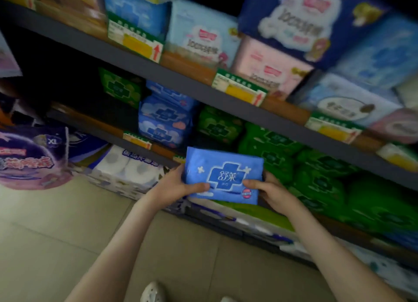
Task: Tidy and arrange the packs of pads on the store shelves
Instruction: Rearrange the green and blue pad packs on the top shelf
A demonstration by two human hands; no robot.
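Left hand (181, 186) and right hand (277, 193) each grip one end of a blue pack (224, 175), held near the green packs (282, 148). Not shelved yet; it probably belongs on the blue stack (162, 118), far left.

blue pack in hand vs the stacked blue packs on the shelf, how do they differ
The held blue pack is gripped by left hand and right hand off the shelf; the stacked blue packs rest on it. The held blue pack shows white stars; the stacked blue packs, white clouds. Both bear a cross logo.
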